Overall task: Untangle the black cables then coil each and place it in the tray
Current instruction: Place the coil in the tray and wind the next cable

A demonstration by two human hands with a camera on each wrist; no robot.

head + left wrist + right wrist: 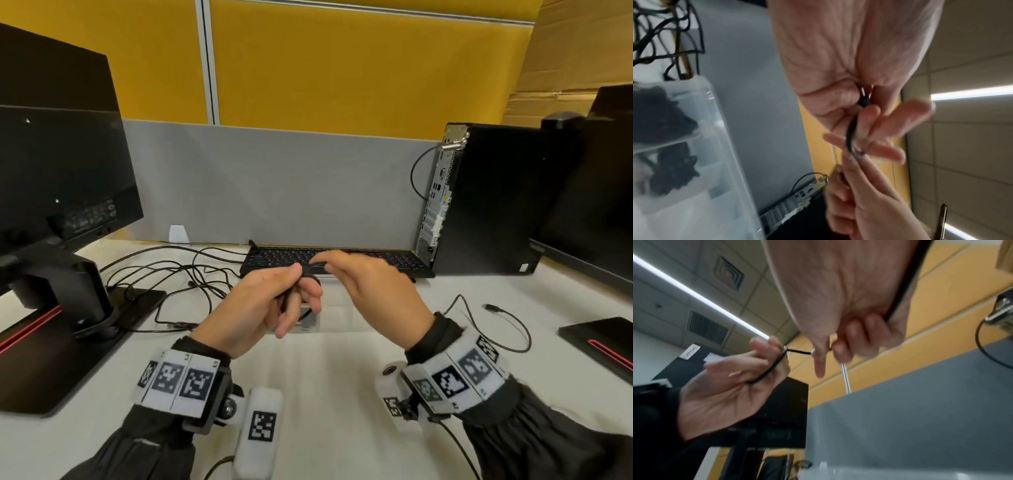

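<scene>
I hold both my hands up over the white surface [325, 394], just in front of the black keyboard [342, 260], with one thin black cable [310, 265] stretched between them. My left hand [260, 308] has its thumb and forefinger pinching the cable, which loops round its fingers [875, 123]; a plug end [864, 97] sits tucked against that palm. My right hand [373, 287] pinches the other stretch of the same cable between curled fingers [840, 350]. Left of the keyboard, a loose tangle of black cables [178, 270] lies spread on the surface, running toward the monitor stand [85, 301]; I cannot count the strands. Right of the keyboard stands one black computer tower [486, 198], with a thin wire looping out of its back panel, and nearer me on that side another black cable [507, 325] lies alone, its plug end free. The clear tray [729, 146] shows only in the left wrist view, blurred; two of its compartments hold dark bundles [663, 113], too soft to make out. From the head view the tray is almost wholly hidden behind my hands. Two monitors flank the keyboard, both cut off at the picture edges.
</scene>
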